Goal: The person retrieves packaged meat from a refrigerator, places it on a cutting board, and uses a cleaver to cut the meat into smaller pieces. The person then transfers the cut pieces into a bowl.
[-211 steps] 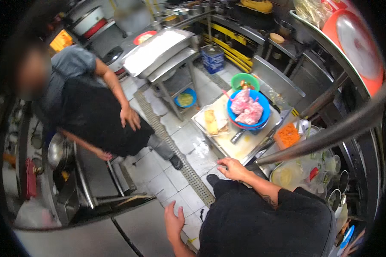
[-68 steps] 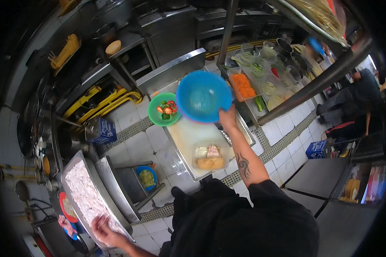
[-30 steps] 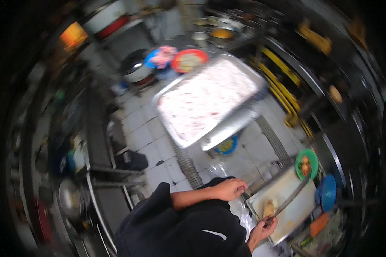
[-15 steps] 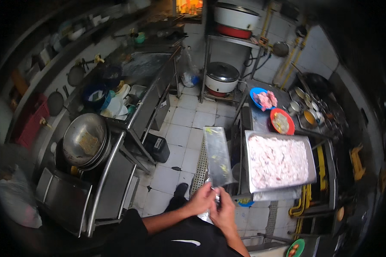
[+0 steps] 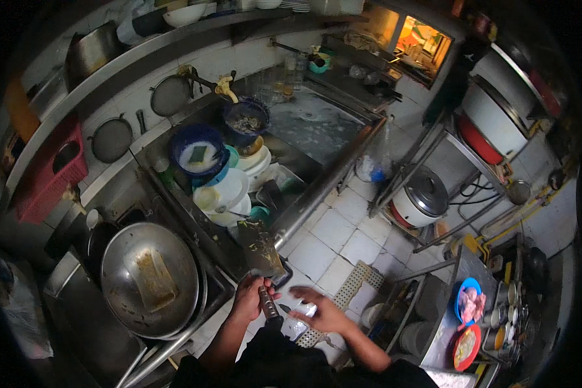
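My left hand is wrapped around the dark handle of a cleaver, fingers closed on it. The broad blade rises straight up out of my fist, away from my body, its flat face toward me, and its far end reaches the steel edge of the sink. So the blade sits just above and slightly right of my left knuckles, while the butt of the handle pokes out below the fist, toward my chest.

My right hand is just beside the handle, on its right, palm down with the fingers spread loose and holding nothing. Its fingertips point at the lower part of the handle; I cannot tell if they actually touch it (the gap is too small to read).

Beyond the blade, the sink is packed with dishes: white plates, a blue bowl with a green sponge in it, and a second dark bowl further back. To my left a big wok lies on the counter with a flat slab inside it. A rice cooker stands on the tiled floor off to the right.
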Demonstrator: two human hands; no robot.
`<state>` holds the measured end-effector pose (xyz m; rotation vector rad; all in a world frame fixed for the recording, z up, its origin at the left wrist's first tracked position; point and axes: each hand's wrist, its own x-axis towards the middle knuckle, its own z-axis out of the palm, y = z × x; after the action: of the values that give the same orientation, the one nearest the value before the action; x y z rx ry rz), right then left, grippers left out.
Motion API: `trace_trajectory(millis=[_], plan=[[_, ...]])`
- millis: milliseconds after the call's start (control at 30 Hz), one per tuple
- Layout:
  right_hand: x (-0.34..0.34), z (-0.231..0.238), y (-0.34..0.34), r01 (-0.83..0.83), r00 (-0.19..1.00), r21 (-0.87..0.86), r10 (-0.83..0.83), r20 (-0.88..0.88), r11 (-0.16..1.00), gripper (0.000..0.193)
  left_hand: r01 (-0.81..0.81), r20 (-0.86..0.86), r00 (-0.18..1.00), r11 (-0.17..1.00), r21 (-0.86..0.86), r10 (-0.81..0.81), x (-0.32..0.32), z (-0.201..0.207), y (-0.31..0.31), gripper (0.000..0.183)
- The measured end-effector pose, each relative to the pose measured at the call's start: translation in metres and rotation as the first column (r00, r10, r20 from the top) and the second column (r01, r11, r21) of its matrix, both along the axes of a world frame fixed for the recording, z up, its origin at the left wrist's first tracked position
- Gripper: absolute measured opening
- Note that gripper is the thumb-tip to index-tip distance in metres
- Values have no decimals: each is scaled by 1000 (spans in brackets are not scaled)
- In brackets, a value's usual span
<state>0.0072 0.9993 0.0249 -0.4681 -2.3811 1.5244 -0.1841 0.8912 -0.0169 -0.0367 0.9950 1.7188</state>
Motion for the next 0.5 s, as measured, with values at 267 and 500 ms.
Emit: trace_trajectory(millis=[267, 500], plan=[[-111, -19, 324, 324, 945, 466, -303, -121, 823, 32, -184, -84, 981, 973, -137, 173, -82, -19, 124, 7], [-314, -163, 635, 262, 947, 650, -319, -31, 713, 33, -221, -575, 814, 873, -434, -80, -103, -26, 254, 23]])
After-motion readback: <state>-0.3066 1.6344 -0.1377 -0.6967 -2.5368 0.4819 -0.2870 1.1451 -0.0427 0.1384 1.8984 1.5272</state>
